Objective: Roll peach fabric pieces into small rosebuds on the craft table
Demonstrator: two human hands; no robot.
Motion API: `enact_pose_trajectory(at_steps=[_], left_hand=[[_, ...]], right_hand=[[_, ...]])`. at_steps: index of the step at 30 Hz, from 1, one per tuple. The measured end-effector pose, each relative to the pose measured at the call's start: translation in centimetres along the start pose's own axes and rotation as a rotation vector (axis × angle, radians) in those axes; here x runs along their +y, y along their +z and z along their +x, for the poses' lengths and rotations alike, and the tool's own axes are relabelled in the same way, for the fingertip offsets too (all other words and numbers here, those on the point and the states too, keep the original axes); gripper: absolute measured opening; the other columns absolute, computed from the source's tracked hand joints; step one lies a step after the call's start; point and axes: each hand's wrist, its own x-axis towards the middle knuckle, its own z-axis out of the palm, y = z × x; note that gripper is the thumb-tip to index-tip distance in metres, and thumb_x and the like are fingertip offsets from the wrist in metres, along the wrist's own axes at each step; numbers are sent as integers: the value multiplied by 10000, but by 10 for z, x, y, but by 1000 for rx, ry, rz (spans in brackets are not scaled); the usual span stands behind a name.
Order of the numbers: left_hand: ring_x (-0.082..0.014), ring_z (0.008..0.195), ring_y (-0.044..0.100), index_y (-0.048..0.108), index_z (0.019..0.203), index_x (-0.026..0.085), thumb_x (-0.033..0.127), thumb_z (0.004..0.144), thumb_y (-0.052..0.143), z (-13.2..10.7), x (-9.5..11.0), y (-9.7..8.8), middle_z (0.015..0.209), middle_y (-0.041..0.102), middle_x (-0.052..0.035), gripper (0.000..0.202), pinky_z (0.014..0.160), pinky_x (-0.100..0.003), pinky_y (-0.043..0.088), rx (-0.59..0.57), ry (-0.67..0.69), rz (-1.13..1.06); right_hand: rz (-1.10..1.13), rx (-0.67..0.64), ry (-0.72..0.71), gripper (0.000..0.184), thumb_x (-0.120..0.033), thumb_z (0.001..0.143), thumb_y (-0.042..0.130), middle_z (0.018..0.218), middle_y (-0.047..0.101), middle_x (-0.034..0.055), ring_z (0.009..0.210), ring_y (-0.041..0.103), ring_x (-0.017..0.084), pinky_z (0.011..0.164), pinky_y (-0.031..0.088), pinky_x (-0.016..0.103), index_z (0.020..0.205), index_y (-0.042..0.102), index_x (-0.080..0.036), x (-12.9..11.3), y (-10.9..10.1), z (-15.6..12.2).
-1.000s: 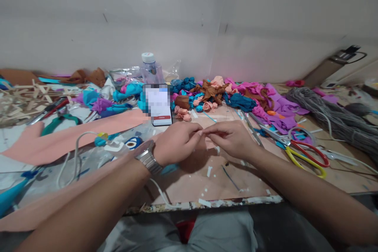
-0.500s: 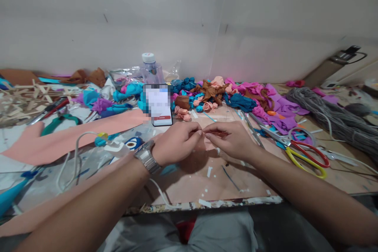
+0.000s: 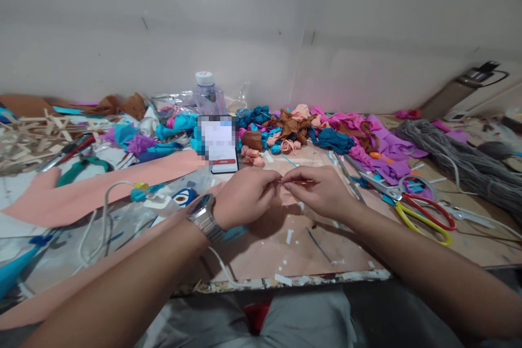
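My left hand (image 3: 248, 198), with a metal watch (image 3: 204, 216) on its wrist, is closed in a pinch above the middle of the work surface. My right hand (image 3: 320, 193) meets it fingertip to fingertip, also pinching. Between them shows a small piece of peach crepe paper (image 3: 289, 196), its upper edge at the fingers and much of it hidden. Just beyond the hands lie rolled peach paper flowers (image 3: 253, 156) and a propped phone (image 3: 223, 147) with a blurred screen.
Crumpled coloured crepe paper (image 3: 334, 141) is heaped along the wall. Scissors with red and yellow handles (image 3: 426, 217) and a bundle of grey cord (image 3: 468, 157) are at right. A plastic bottle (image 3: 210, 95), a long peach paper strip (image 3: 110, 187) and green-handled pliers (image 3: 84, 168) are at left.
More of the peach crepe paper now shows between my hands. The left fingers have curled in and the left wrist has turned slightly.
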Motion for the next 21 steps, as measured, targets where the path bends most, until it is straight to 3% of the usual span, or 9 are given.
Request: enact_pose_trajectory(at_steps=[6, 12, 17, 21], left_hand=[[-170, 753, 655, 724, 944, 190, 136, 911, 438, -1, 1, -5, 819, 734, -36, 293, 714, -264, 458, -4, -20, -92], [-188, 786, 670, 737, 972, 188, 197, 951, 433, -2, -1, -11, 847, 741, -62, 305, 737, -275, 476, -3, -39, -57], [-219, 849, 665, 728, 1041, 188, 347, 996, 473, 1, -2, -6, 879, 735, -78, 304, 749, -309, 445, 32, 92, 70], [-185, 772, 631, 736, 899, 187, 275, 992, 513, 3, -5, -1, 803, 713, -48, 256, 681, -291, 381, 47, 137, 126]], right_hand=[[-8, 17, -13, 181, -147, 875, 628, 910, 792, 9, 803, 731, 143, 736, 545, 231, 953, 777, -215, -1, -1, 0], [107, 25, 136, 122, -192, 864, 646, 891, 775, 40, 813, 727, 168, 718, 572, 255, 918, 755, -187, -4, -3, 4], [110, -10, 123, 99, -227, 859, 677, 876, 705, 16, 785, 698, 159, 721, 566, 268, 939, 624, -206, 1, -1, 2], [33, -60, 97, 107, -221, 877, 653, 826, 662, -8, 745, 661, 147, 675, 528, 246, 928, 559, -222, 2, 0, -1]])
